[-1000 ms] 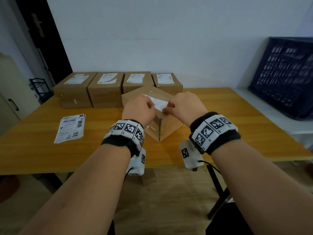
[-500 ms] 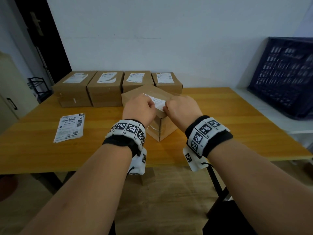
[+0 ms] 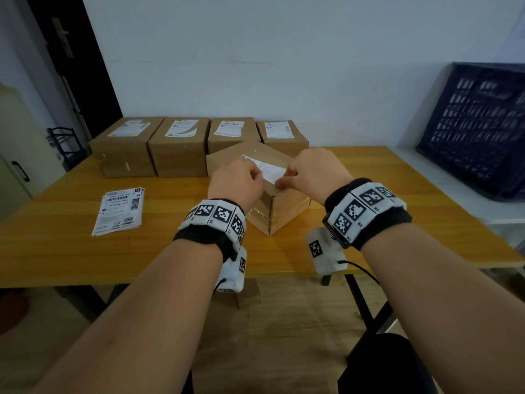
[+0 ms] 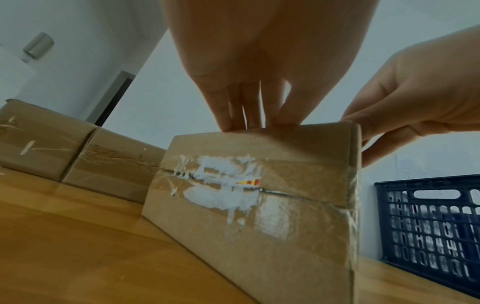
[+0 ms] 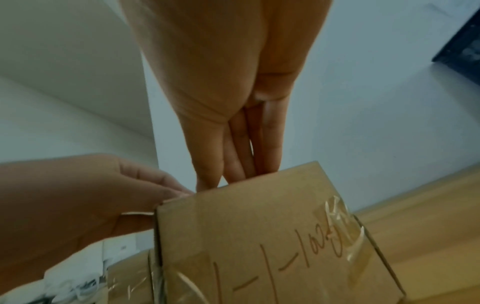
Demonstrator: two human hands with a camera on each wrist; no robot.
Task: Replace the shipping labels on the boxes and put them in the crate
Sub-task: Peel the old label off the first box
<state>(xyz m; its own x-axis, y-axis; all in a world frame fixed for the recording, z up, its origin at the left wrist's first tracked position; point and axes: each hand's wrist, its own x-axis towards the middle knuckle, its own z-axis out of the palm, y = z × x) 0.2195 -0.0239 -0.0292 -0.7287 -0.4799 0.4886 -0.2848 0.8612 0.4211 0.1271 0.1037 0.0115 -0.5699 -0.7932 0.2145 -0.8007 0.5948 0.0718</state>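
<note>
A taped brown cardboard box (image 3: 284,207) stands corner-on near the table's front edge, with a white shipping label (image 3: 268,169) on its top. My left hand (image 3: 251,177) bears down with its fingertips on the top at the label's left side; in the left wrist view those fingers (image 4: 244,115) reach straight down to the box's (image 4: 259,205) top edge. My right hand (image 3: 285,179) pinches at the label's near corner with thumb and fingertips. The right wrist view shows its fingers (image 5: 239,164) meeting on the box (image 5: 259,246) edge. The dark blue crate (image 3: 483,129) stands at the right.
Several more labelled boxes (image 3: 179,149) sit in a row against the back wall, just behind the worked box. A stack of fresh labels (image 3: 119,210) lies on the wooden table (image 3: 71,251) to the left. The crate rests on a white ledge (image 3: 454,194) beside the table's right end.
Both hands stay on the box top at the label. My right wrist swung in toward the left and has come back out to the right. The box has not moved.
</note>
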